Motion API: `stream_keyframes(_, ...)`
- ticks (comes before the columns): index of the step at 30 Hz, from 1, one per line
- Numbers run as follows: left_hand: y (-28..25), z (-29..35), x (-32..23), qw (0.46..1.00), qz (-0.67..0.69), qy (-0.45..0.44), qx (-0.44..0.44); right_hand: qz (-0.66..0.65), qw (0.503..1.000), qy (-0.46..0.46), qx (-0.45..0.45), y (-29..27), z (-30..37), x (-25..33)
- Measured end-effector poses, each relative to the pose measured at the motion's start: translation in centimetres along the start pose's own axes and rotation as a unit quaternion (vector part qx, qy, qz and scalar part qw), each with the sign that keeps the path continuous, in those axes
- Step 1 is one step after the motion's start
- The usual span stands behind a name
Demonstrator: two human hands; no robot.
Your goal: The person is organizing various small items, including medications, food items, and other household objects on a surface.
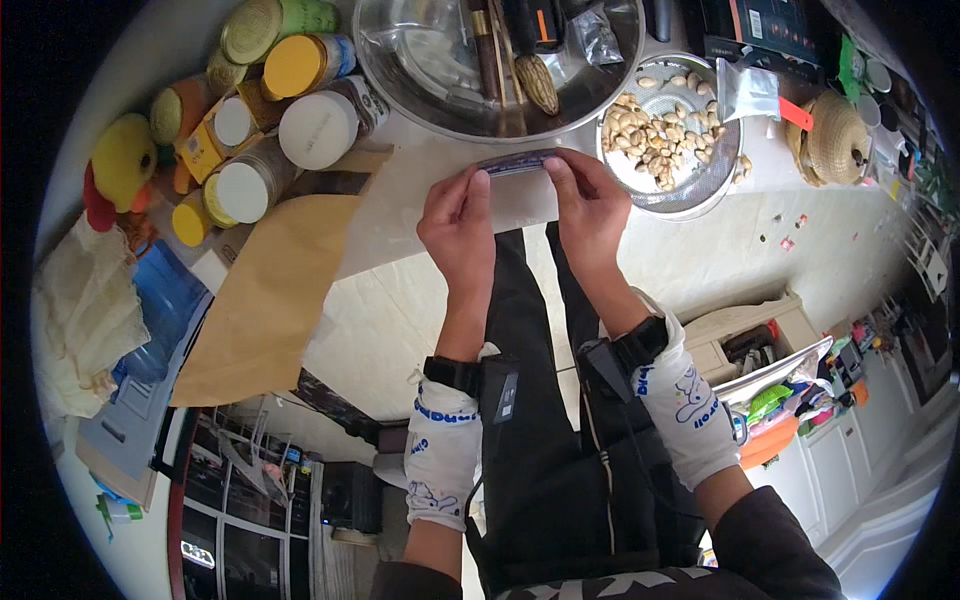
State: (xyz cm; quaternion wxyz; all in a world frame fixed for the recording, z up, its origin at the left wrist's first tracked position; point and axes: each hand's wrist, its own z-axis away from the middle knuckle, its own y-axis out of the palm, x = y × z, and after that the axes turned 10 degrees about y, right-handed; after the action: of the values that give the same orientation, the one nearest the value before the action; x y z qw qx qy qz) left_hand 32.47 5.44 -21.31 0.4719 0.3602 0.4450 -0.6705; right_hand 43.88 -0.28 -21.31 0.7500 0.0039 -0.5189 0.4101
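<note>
Between my two hands is a thin, flat purple-blue thing (517, 163), seen nearly edge-on, so its kind is unclear. My left hand (458, 222) pinches its left end, thumb on the near side. At the right end, my right hand (592, 208) grips it in the same way. Both hands are just above the near edge of a pale table (400, 215). Beyond them stands a large steel basin (430, 125) holding a brush-like tool (538, 84) and a small clear bag (596, 38). Right of my right hand sits a mesh sieve (640, 190) with pale nuts in their shells (655, 135).
Several lidded jars (318, 130) crowd the table's left side beside a yellow plush toy (122, 165). Brown paper (265, 300) hangs over the front edge. A red-handled item (796, 115) and a woven lidded basket (836, 140) stand to the right. An open drawer (765, 350) is lower right.
</note>
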Motion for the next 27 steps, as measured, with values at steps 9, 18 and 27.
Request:
stream_keyframes(9,0.2,-0.1,1.2,0.999,0.037,0.03,-0.024,-0.011,0.999,0.015,0.026,-0.1,-0.4,0.4)
stream_keyframes(18,0.0,0.3,1.5,0.997,0.079,0.003,-0.023,-0.146,0.96,0.227,0.07,-0.7,-0.1,2.2)
stream_keyframes(27,-1.7,2.4,-1.8,0.994,0.041,0.07,0.067,-0.176,0.944,0.28,0.004,-3.4,2.7,5.4)
